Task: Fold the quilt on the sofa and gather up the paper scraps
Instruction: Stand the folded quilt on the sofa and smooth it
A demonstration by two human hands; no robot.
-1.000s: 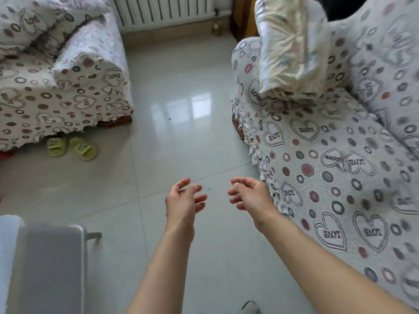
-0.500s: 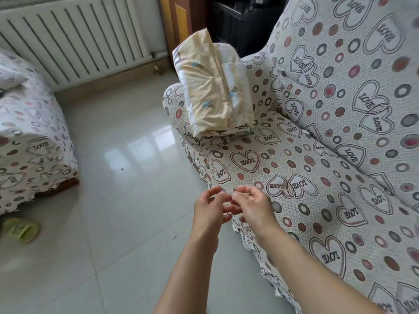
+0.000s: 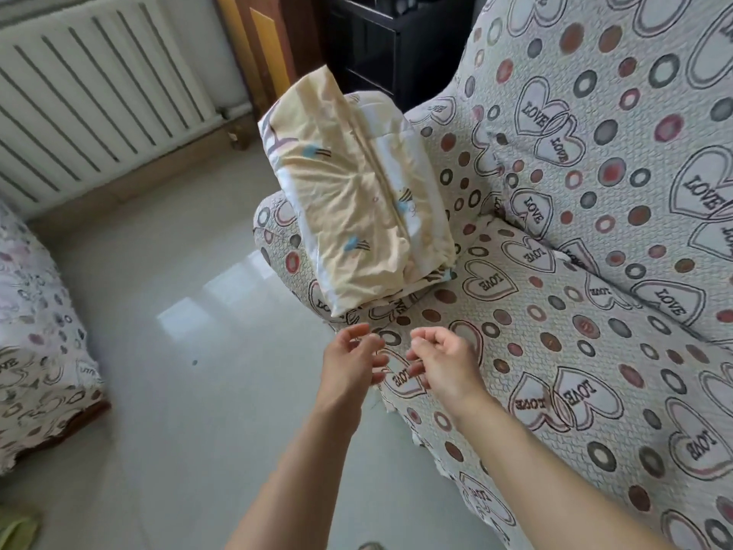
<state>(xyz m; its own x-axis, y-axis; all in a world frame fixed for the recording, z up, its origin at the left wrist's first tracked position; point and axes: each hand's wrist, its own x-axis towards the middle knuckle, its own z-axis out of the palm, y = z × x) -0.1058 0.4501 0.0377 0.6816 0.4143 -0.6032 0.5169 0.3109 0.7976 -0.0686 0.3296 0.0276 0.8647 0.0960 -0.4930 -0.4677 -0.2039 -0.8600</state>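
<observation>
Quilt [image 3: 353,192] folded on sofa [image 3: 555,311]

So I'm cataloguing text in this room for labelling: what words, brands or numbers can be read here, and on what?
"LOVE": inside the heart outlines all over the sofa cover, at many angles, some upside down.
Hearts on the other cover at the left edge: lettering too blurred to read.
Folded quilt: pattern only, no text.
Radiator and dark cabinet: no text visible.

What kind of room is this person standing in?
Most likely a home living room: a sofa under a heart-patterned cover with a folded quilt on its arm, a white radiator along the wall, and a glossy tiled floor.
</observation>
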